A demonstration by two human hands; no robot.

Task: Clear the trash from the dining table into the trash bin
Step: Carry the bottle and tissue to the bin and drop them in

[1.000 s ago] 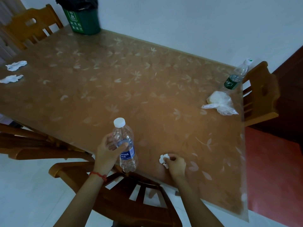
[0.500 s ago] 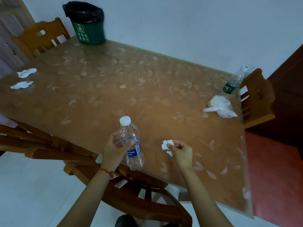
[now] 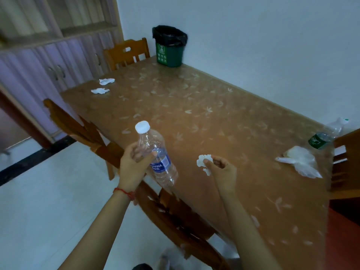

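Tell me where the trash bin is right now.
The green trash bin stands on the table's far corner against the wall, beside the far chair.

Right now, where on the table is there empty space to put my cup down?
The big middle of the table is bare, between the two tissues on the far left and the plastic bag at the right. It is crowded at the right end, where the bag lies beside a green-label bottle, and the far corner holds the trash bin.

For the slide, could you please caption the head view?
Left hand holding a clear bottle, right hand a crumpled tissue, trash bin waiting at the table's far end.
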